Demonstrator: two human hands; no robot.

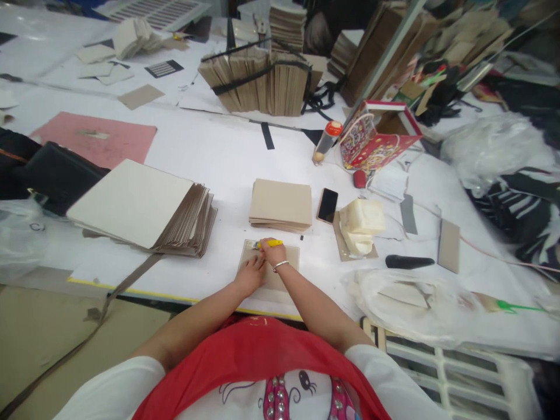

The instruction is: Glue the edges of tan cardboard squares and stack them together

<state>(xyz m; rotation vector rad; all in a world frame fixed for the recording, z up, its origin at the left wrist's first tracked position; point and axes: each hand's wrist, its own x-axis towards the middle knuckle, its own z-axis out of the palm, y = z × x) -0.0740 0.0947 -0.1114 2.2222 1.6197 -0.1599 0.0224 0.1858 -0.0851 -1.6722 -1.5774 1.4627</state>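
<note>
A flat grey-beige board (pixel 280 280) lies on the white table in front of me, with a pale line along its edges. My right hand (pixel 274 252), with a bracelet at the wrist, is closed around a yellow-handled tool (pixel 275 242). The tool's tip points left over the board's far left corner; its exact kind is too small to tell. On the board's left half rests my left hand (pixel 251 275), fingers stretched out and lying flat, close beside the right hand. Just beyond the board sits a stack of cut cardboard pieces (pixel 280 201).
To the left lies a big stack of cardboard sheets (pixel 131 204). On the right are a phone (pixel 328 205), a cream-coloured block (pixel 361 221), a black handle-shaped object (pixel 409 262) and a plastic bag (pixel 411 303). Strapped cardboard bundles (pixel 262 81) and a red paper bag (pixel 378 140) stand farther back.
</note>
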